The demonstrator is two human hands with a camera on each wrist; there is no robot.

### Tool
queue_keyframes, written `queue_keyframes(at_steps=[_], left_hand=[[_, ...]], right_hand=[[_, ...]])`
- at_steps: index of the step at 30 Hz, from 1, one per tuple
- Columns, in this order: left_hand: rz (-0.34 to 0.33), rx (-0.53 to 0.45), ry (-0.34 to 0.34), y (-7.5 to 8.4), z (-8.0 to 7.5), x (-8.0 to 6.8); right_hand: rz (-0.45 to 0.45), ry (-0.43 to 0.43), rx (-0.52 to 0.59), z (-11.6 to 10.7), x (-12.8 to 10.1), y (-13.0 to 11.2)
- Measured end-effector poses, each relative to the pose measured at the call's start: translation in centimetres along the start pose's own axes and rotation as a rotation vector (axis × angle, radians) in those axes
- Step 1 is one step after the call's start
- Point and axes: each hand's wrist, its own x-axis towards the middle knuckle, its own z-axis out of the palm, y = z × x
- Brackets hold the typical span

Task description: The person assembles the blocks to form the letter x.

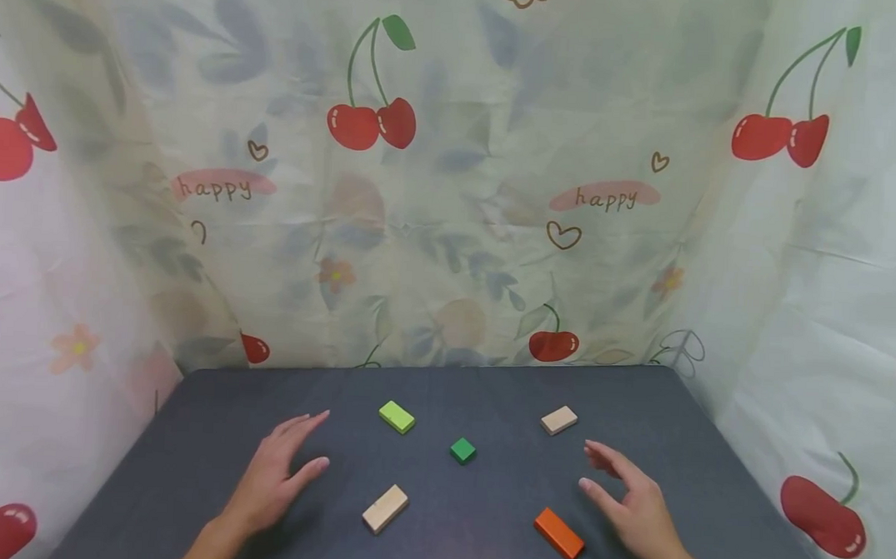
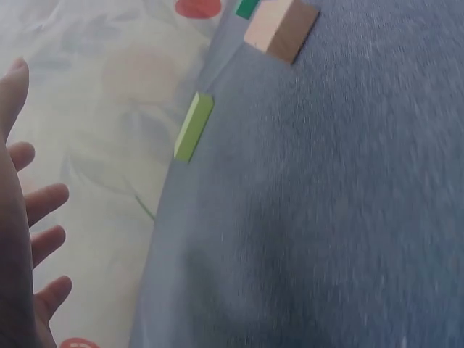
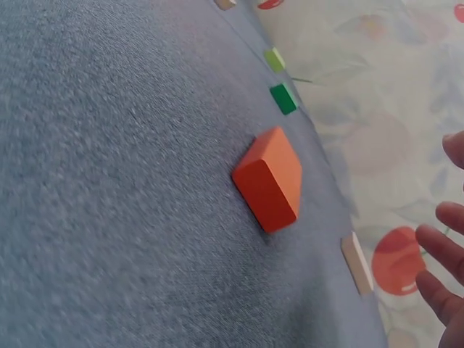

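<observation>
Both hands hover over a dark grey table with nothing in their grasp. My left hand [image 1: 274, 476] has its fingers extended and thumb apart, left of a light wooden block [image 1: 385, 509] and a lime green block [image 1: 397, 416]. My right hand [image 1: 633, 504] is held with fingers apart from the thumb, just right of an orange block [image 1: 559, 534]. Beyond its fingertips lies a pale beige block [image 1: 559, 420]. A small green block [image 1: 463, 450] sits near the middle, between the hands. In the right wrist view the orange block [image 3: 268, 180] is nearest, fingers at the right edge.
The table [image 1: 488, 398] has rounded far corners. A pale curtain [image 1: 452, 188] printed with cherries, hearts and the word "happy" hangs behind it and along both sides. The blocks lie apart from one another.
</observation>
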Motion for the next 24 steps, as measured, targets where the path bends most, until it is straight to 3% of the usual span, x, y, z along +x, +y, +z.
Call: queue_keyframes(at_steps=[4, 17, 24], left_hand=[[-0.032, -0.02, -0.008, 0.8, 0.7, 0.5], [-0.008, -0.12, 0.024, 2.3, 3.3, 1.6], [-0.002, -0.146, 0.045, 3.0, 4.8, 2.0]], right_hand=[[0.006, -0.003, 0.019, 0.4, -0.2, -0.2], [0.035, -0.036, 0.105, 1.3, -0.7, -0.4], [0.12, -0.114, 0.146, 1.8, -1.1, -0.7]])
